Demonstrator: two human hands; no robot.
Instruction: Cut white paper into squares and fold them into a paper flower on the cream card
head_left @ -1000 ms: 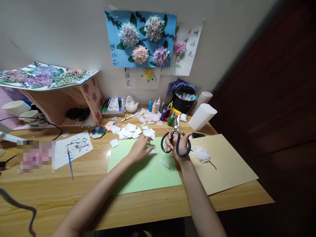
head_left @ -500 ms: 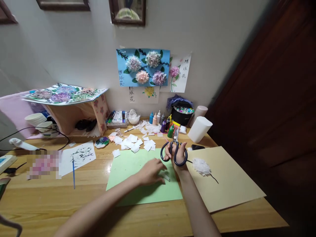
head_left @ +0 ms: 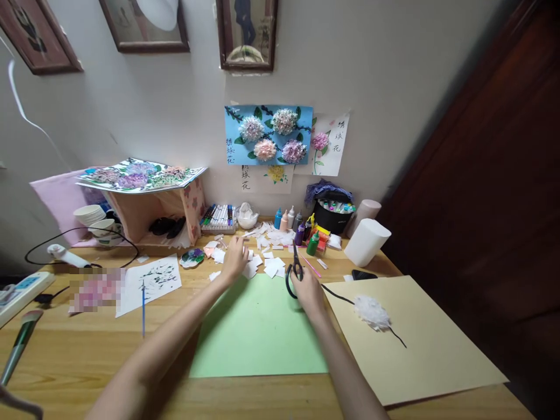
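Note:
My left hand (head_left: 235,258) is over the pile of white paper squares (head_left: 252,267) beyond the green sheet (head_left: 258,326). Its fingers are bent and look apart, with nothing visible in them; the hand covers part of the pile. In my right hand (head_left: 308,289) is a pair of black-handled scissors (head_left: 296,271), held above the green sheet's far right corner with the blades pointing away from me. To the right, a white paper flower (head_left: 371,312) on a dark stem lies on the tan sheet (head_left: 429,338).
Paint bottles (head_left: 312,244), a marker set (head_left: 219,218) and a black marker bag (head_left: 335,216) stand along the wall. A white paper roll (head_left: 367,242) is at the back right. On the left lie a painted sheet (head_left: 164,280), a blue brush (head_left: 143,309) and a glue gun (head_left: 67,255).
My left hand has moved from the green sheet up and left to the paper squares. The small white piece beneath it is gone from the green sheet. My right hand has turned the scissors lower.

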